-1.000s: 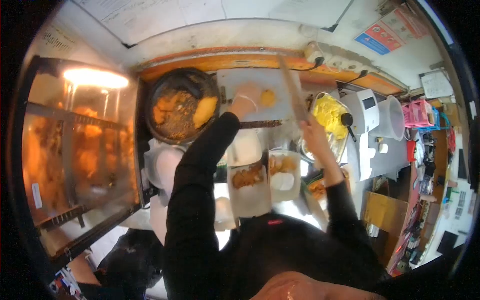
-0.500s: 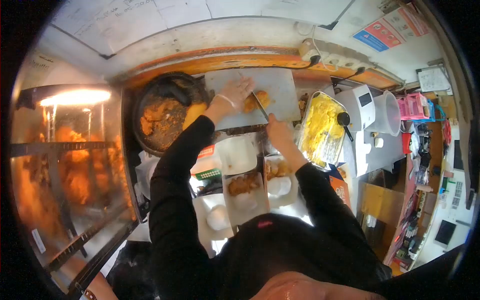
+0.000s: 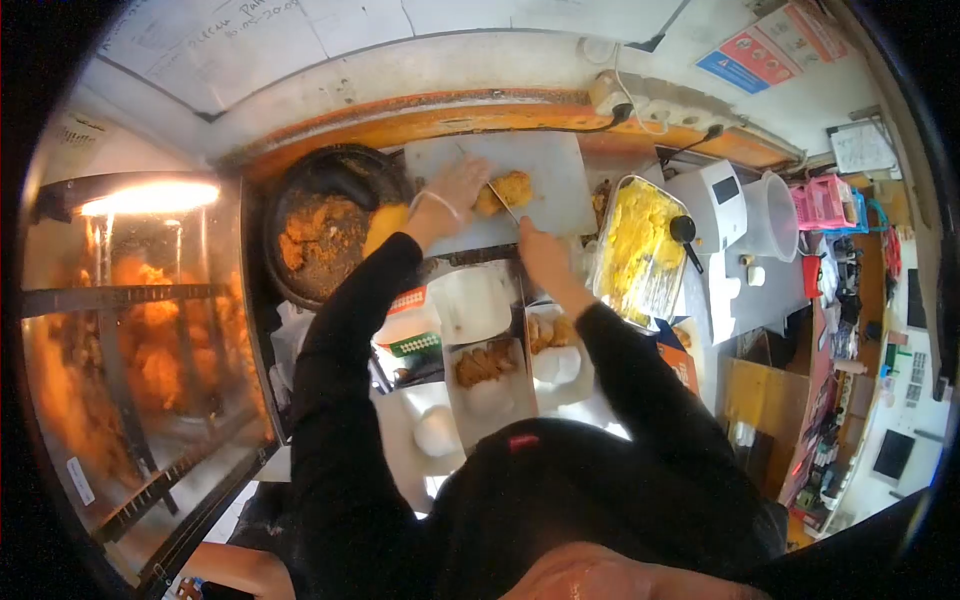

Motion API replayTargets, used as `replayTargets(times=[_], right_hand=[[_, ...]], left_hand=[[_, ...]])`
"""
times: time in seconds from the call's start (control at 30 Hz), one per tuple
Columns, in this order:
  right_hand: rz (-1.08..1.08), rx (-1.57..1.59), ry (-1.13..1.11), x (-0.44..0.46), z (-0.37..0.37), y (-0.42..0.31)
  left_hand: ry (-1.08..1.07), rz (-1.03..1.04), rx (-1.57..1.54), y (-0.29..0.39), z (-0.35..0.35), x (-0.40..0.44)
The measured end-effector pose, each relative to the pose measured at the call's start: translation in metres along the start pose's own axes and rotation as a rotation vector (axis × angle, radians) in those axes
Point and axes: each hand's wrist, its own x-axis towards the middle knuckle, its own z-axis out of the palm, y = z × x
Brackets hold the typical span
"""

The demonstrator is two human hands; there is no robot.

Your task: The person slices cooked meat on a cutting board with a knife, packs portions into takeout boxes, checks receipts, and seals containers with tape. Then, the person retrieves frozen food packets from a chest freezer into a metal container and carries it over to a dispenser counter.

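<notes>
A piece of breaded fried chicken [image 3: 512,188] lies on the white cutting board [image 3: 560,205]. My left hand [image 3: 458,190], in a clear plastic glove, bends its fingers against the chicken's left end; the fingertips are partly hidden. My right hand [image 3: 542,252] is closed round the handle of a knife [image 3: 504,200]. The blade points up and left and meets the left part of the chicken, close to my left fingers. Just below the board sit white takeaway boxes; one box [image 3: 515,385] holds cut fried chicken [image 3: 487,364] beside a white mound of rice [image 3: 490,397].
Left of the board is a round black pan [image 3: 278,205] with chicken and crumbs. A foil tray [image 3: 605,270] of yellow food with a black-handled utensil [image 3: 684,232] stands to the right. The glowing glass display case [image 3: 150,330] flanks my left arm. Another person's arm [image 3: 235,568] shows at lower left.
My right hand and the knife have shifted left and slightly up. My left hand has moved slightly left and its fingers look more bent. Another person's arm shows more at lower left.
</notes>
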Motion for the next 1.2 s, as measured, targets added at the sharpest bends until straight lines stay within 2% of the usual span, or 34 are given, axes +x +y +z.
replayTargets(times=[0.03, 0.13, 0.23, 0.3, 0.43, 0.53, 0.63, 0.73, 0.83, 0.93, 0.97, 1.07, 1.1, 1.17, 1.2], right_hand=[[-0.011, -0.035, 0.009, 0.008, 0.002, -0.002], [-0.084, 0.065, 0.070, 0.010, -0.006, 0.001], [-0.076, 0.116, -0.020, 0.008, -0.031, -0.007], [-0.093, 0.075, -0.011, -0.003, -0.034, -0.012], [-0.091, 0.034, -0.030, -0.002, -0.003, -0.009], [-0.197, 0.080, 0.042, 0.006, -0.003, -0.003], [-0.160, 0.159, 0.066, -0.008, -0.029, -0.002], [0.061, 0.029, 0.041, -0.022, -0.046, 0.004], [0.125, 0.042, -0.022, -0.019, -0.025, 0.008], [0.068, 0.054, 0.026, -0.009, -0.011, 0.015], [0.072, 0.153, -0.064, -0.005, -0.014, 0.020], [0.098, 0.035, 0.013, -0.010, -0.033, 0.020], [0.084, 0.126, 0.053, -0.015, -0.039, 0.024], [0.042, 0.107, 0.126, -0.014, -0.020, 0.033], [0.029, 0.098, 0.150, -0.022, -0.006, 0.041]], left_hand=[[0.045, -0.006, -0.011, 0.000, -0.002, 0.002], [-0.135, 0.018, -0.020, -0.012, -0.021, 0.014], [-0.127, 0.035, 0.060, -0.011, -0.047, 0.013], [-0.106, 0.010, -0.003, -0.003, -0.055, -0.003], [-0.079, -0.072, 0.013, 0.004, -0.006, -0.025], [-0.262, -0.066, 0.055, -0.004, -0.024, -0.010], [-0.121, 0.058, 0.110, 0.000, -0.038, 0.002], [0.002, 0.087, 0.147, 0.033, -0.071, 0.016], [-0.039, 0.047, 0.028, 0.030, -0.002, 0.027], [-0.132, 0.054, -0.036, 0.022, -0.006, 0.041], [-0.181, 0.064, -0.037, 0.020, -0.011, 0.039], [-0.246, 0.089, -0.028, 0.018, -0.023, 0.059], [-0.196, 0.107, -0.043, 0.019, -0.026, 0.060], [-0.111, 0.151, -0.091, 0.035, -0.041, 0.050], [-0.098, 0.146, -0.102, 0.040, -0.024, 0.047]])
